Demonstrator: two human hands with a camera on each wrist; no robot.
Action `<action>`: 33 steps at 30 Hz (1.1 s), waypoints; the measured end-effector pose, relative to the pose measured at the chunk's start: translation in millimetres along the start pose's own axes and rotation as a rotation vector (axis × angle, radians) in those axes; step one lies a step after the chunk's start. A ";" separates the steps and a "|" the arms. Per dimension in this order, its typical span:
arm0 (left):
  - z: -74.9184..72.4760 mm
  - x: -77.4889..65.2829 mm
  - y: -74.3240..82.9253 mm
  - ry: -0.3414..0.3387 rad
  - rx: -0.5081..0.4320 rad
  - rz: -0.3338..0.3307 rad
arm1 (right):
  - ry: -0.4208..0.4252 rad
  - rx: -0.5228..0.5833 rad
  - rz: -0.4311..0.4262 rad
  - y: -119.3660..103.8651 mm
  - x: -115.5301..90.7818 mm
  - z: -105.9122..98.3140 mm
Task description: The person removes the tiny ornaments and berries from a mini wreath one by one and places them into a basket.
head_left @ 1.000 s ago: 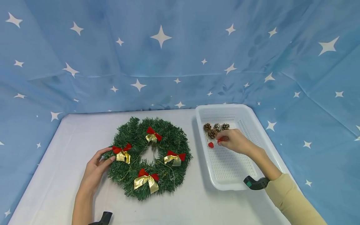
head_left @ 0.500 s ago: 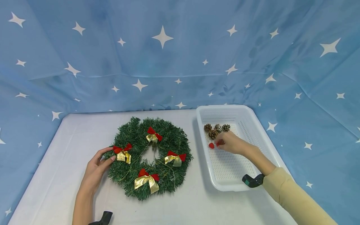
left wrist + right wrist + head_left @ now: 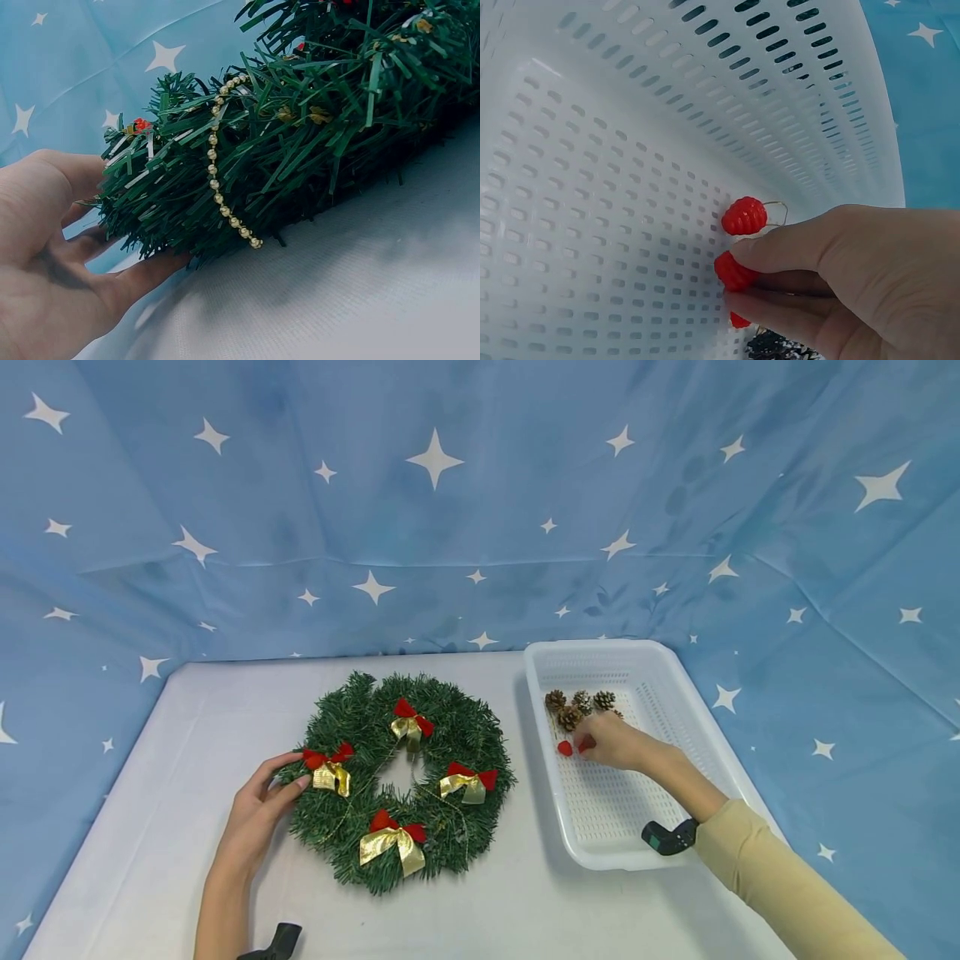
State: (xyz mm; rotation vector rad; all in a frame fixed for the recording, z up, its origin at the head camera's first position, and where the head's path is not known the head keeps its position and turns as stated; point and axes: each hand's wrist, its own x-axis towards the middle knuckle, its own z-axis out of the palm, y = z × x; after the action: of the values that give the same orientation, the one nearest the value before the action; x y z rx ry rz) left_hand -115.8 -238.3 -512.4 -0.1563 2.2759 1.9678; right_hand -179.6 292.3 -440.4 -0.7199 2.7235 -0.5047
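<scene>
A green artificial wreath (image 3: pixel 480 727) lies on the white table, decorated with several red and gold bows (image 3: pixel 327 770). My left hand (image 3: pixel 251 818) holds its left edge, thumb and fingers spread around the greenery. In the left wrist view, a gold bead string (image 3: pixel 213 154) hangs over the wreath's side near that hand. Inside a white perforated basket (image 3: pixel 600 860), my right hand (image 3: pixel 618 743) pinches a red raspberry ornament (image 3: pixel 733 274) between thumb and fingers. Another red raspberry ornament (image 3: pixel 744 216) with a gold wire loop sits beside the thumb. More red shows under the fingers.
Several pinecones (image 3: pixel 570 718) lie in the basket's left part, just beyond my right hand. The basket stands right of the wreath, with white table (image 3: pixel 517 843) between them. A blue star-patterned cloth (image 3: pixel 480 510) hangs behind and at the sides.
My right hand has shifted slightly left and nearer inside the basket, then stays almost still, red ornament at its fingertips. The left hand and wreath keep their places.
</scene>
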 end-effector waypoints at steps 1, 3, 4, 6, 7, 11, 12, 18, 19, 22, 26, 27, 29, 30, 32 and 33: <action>0.0 0.0 0.2 0.000 0.002 0.000 | -0.004 -0.001 0.002 0.3 -0.1 0.0; 0.1 -0.1 0.8 0.000 0.005 0.000 | -0.013 -0.004 0.002 0.6 -0.4 -0.4; 0.1 -0.2 1.1 0.000 0.007 0.001 | -0.018 -0.004 0.002 0.6 -0.7 -0.5; 0.2 -0.4 1.6 -0.002 0.009 0.002 | -0.022 -0.003 0.006 0.9 -1.1 -0.4; 0.2 -0.5 1.8 -0.003 0.010 0.002 | -0.024 -0.003 0.008 1.1 -1.2 -0.4; 0.5 -0.8 2.2 -0.003 0.010 -0.001 | -0.030 -0.004 0.022 2.5 -0.9 0.1; 0.4 -0.8 2.2 -0.002 0.010 -0.002 | -0.032 -0.004 0.022 2.7 -0.7 0.5; 0.3 -0.5 1.6 0.004 0.007 -0.004 | -0.030 0.004 0.022 2.5 -0.5 1.9; 0.3 -0.5 1.4 0.002 0.007 -0.004 | -0.029 0.005 0.024 2.4 -0.6 2.0; 0.0 -0.3 0.6 -0.002 -0.002 -0.006 | -0.021 0.004 0.023 2.3 -0.6 2.1; -0.6 0.1 0.3 -0.006 -0.009 -0.010 | -0.014 0.013 0.031 2.0 0.0 1.1; -0.7 0.1 0.5 -0.006 -0.006 -0.010 | -0.015 0.018 0.032 2.0 0.2 0.9; -1.0 0.4 0.8 -0.007 -0.001 -0.010 | -0.015 0.027 0.036 2.1 0.4 0.4; -1.0 0.6 1.0 -0.007 0.000 -0.010 | -0.014 0.032 0.038 2.1 0.3 0.2; -1.0 0.7 1.2 -0.005 0.002 -0.011 | -0.011 0.037 0.038 2.0 0.2 -0.2; -1.0 0.9 1.0 -0.003 0.000 -0.012 | -0.010 0.038 0.036 1.8 0.1 -0.4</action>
State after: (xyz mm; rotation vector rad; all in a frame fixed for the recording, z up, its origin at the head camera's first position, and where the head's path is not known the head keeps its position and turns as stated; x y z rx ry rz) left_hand -116.8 -239.2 -511.4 -0.1664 2.2682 1.9612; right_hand -180.6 293.8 -440.8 -0.6602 2.7049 -0.5412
